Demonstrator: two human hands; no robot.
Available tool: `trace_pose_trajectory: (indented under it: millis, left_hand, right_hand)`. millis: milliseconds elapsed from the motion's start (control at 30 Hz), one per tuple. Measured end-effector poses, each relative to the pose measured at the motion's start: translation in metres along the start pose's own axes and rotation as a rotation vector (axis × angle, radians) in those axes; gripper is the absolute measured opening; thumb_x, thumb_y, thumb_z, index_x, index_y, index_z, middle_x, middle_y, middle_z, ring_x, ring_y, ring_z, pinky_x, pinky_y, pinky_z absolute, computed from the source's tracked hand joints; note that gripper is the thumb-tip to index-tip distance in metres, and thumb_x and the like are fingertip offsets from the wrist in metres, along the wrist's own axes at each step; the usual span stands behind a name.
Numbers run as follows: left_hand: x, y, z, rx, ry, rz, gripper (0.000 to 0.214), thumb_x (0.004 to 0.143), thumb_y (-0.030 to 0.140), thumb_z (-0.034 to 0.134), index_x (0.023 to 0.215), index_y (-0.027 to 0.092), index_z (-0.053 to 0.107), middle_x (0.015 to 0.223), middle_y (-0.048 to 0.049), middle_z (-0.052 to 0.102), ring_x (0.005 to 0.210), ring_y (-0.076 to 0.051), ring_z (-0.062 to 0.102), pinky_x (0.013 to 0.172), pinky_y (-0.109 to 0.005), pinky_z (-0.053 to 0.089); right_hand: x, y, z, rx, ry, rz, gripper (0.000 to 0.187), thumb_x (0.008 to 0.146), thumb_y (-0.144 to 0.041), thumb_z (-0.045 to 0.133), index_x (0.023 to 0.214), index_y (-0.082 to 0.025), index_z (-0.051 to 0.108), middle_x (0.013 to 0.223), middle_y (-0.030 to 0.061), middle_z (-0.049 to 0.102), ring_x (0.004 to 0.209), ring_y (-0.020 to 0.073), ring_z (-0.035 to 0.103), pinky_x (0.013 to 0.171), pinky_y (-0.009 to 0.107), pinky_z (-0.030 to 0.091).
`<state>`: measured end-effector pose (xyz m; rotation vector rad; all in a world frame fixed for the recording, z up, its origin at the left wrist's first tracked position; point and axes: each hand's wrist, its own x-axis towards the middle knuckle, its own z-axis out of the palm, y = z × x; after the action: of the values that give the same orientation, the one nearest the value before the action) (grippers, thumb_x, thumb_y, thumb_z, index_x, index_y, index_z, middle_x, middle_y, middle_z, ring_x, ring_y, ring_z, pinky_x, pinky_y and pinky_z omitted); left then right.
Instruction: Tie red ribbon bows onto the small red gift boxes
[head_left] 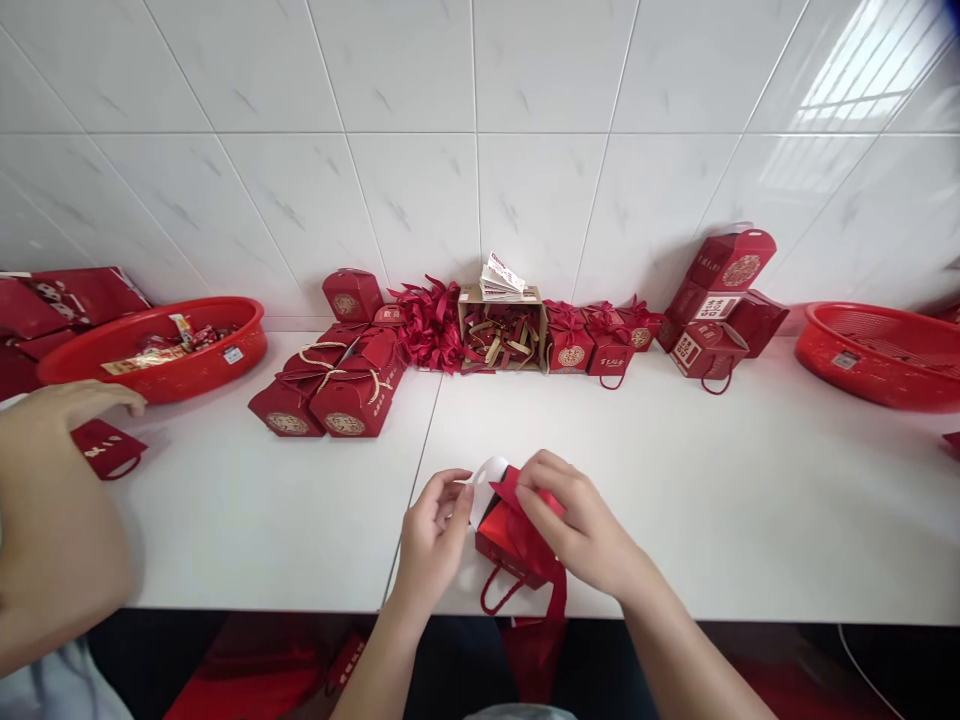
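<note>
A small red gift box (510, 548) with a red cord handle stands at the near edge of the white table (750, 500). My left hand (433, 530) pinches a white flap (485, 482) at the box's top left. Over the box's top right, my right hand (574, 520) is closed on a red ribbon (540, 500) that trails down past the table edge. Both hands touch the box.
Another person's arm (52, 500) reaches in at the left, near a red basket (157, 345) of sweets and a flat red box (105, 447). Finished red boxes (330, 390), ribbons (431, 325) and a cardboard box (502, 335) line the wall. A second red basket (877, 350) sits at right.
</note>
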<state>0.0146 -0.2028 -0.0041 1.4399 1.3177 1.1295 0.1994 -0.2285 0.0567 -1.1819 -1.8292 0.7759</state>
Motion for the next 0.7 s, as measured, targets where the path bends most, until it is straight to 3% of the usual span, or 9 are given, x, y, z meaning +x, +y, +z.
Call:
trace_pose_trajectory:
  millis: [167, 467, 633, 700]
  left_hand:
    - [-0.002, 0.002, 0.000, 0.045, 0.012, 0.047, 0.028, 0.088, 0.043, 0.054, 0.104, 0.020, 0.058, 0.085, -0.0032, 0.066, 0.080, -0.017, 0.064, 0.065, -0.025, 0.051]
    - [-0.007, 0.001, 0.005, -0.034, -0.056, 0.041, 0.029, 0.091, 0.042, 0.052, 0.111, 0.022, 0.053, 0.083, -0.0012, 0.062, 0.074, -0.014, 0.059, 0.064, -0.024, 0.051]
    - [0.005, 0.002, 0.014, 0.001, -0.130, 0.049, 0.029, 0.092, 0.045, 0.046, 0.083, 0.020, 0.058, 0.075, -0.0001, 0.059, 0.069, -0.014, 0.056, 0.063, -0.023, 0.048]
    - [0.012, -0.004, 0.011, 0.130, -0.147, 0.049, 0.032, 0.091, 0.045, 0.045, 0.077, 0.020, 0.057, 0.072, -0.0004, 0.059, 0.066, -0.014, 0.056, 0.062, -0.024, 0.047]
  right_hand:
    - [0.021, 0.032, 0.031, -0.146, -0.023, 0.113, 0.026, 0.092, -0.020, 0.044, 0.066, -0.020, 0.050, 0.076, 0.0026, 0.053, 0.072, 0.0160, 0.051, 0.068, 0.030, 0.041]
    - [0.020, 0.035, 0.028, -0.140, -0.100, 0.091, 0.026, 0.092, -0.021, 0.044, 0.067, -0.021, 0.053, 0.073, 0.0010, 0.052, 0.071, 0.0158, 0.052, 0.068, 0.030, 0.042]
    - [0.022, 0.034, 0.028, -0.096, -0.126, 0.082, 0.026, 0.092, -0.024, 0.043, 0.069, -0.021, 0.054, 0.075, 0.0014, 0.053, 0.073, 0.0158, 0.053, 0.070, 0.031, 0.044]
    - [0.020, 0.033, 0.025, -0.066, -0.062, 0.075, 0.021, 0.093, -0.029, 0.045, 0.077, -0.022, 0.056, 0.084, 0.0030, 0.057, 0.081, 0.0175, 0.056, 0.078, 0.034, 0.045]
